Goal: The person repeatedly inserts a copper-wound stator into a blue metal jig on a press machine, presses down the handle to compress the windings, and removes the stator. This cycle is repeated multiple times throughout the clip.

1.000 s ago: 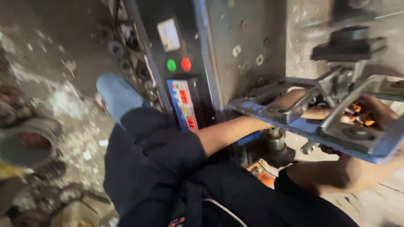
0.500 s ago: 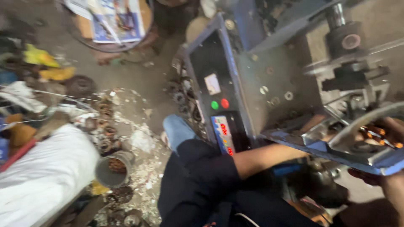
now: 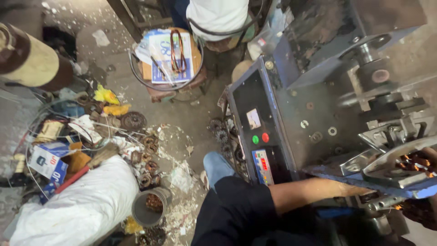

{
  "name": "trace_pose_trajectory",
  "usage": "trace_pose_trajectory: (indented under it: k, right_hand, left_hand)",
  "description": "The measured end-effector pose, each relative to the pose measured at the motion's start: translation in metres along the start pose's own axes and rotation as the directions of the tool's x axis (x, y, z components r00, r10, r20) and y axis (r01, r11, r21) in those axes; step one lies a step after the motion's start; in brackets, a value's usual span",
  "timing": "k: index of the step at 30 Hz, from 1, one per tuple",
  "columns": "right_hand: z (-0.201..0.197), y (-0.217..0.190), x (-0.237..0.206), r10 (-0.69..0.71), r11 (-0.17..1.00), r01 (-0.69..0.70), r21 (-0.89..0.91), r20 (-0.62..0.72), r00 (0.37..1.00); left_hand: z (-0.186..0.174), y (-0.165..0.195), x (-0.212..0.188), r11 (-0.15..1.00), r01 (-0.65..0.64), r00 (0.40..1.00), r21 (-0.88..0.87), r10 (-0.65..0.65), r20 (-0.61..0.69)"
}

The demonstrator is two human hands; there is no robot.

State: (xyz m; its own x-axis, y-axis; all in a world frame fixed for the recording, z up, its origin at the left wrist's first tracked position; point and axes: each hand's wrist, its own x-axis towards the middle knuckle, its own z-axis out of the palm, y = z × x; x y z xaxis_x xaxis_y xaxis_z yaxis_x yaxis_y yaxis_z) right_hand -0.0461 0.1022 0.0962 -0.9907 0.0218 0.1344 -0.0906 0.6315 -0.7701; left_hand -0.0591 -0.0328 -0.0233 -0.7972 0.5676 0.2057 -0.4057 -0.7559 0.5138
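Observation:
I sit at a grey metal winding machine (image 3: 318, 95). My left forearm (image 3: 314, 189), in a black sleeve, reaches right under a blue-edged metal plate (image 3: 364, 180), which hides my left hand. A sliver of my right hand (image 3: 428, 154) shows at the right edge, by copper winding wire (image 3: 409, 161) held in the shiny metal fixture (image 3: 391, 159). Its grip cannot be made out.
The machine's black control panel (image 3: 255, 136) carries a green and a red button and a red digit display. On the floor lie a metal can (image 3: 139, 214), a white sack (image 3: 77, 209), scattered round wound cores (image 3: 148, 155) and a blue box (image 3: 45, 161). A stool with papers (image 3: 170, 57) stands before another person (image 3: 218, 16).
The view has swung left and pulled back, showing much more cluttered floor and the stool. My arms stay at the fixture on the right.

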Motion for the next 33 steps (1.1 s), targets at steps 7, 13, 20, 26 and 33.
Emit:
trace_pose_trajectory:
  k: [7,13,20,26,33]
  right_hand:
    - [0.001,-0.027,0.011,-0.081,0.993,0.087,-0.073,0.084,0.993]
    - [0.009,-0.091,0.010,-0.093,0.988,0.093,-0.123,0.007,0.996]
    - [-0.007,-0.174,0.000,-0.193,0.945,0.170,-0.281,-0.056,0.980]
    - [-0.024,-0.193,-0.011,-0.244,0.857,0.222,-0.464,0.014,0.970]
    - [-0.026,-0.196,-0.007,-0.164,0.901,0.159,-0.403,0.024,0.986]
  left_hand:
    - [-0.005,-0.007,0.001,0.998,0.038,0.999,-0.051,-0.039,-0.027]
    - [-0.006,-0.008,-0.005,0.997,0.045,0.997,-0.065,-0.049,-0.061]
    - [-0.002,-0.009,-0.027,0.992,0.042,0.994,-0.121,-0.054,-0.098]
    - [-0.002,-0.003,-0.014,0.980,0.025,0.993,-0.196,-0.046,-0.104]
    - [0.009,0.012,-0.020,0.978,0.034,0.992,-0.206,-0.059,-0.112]
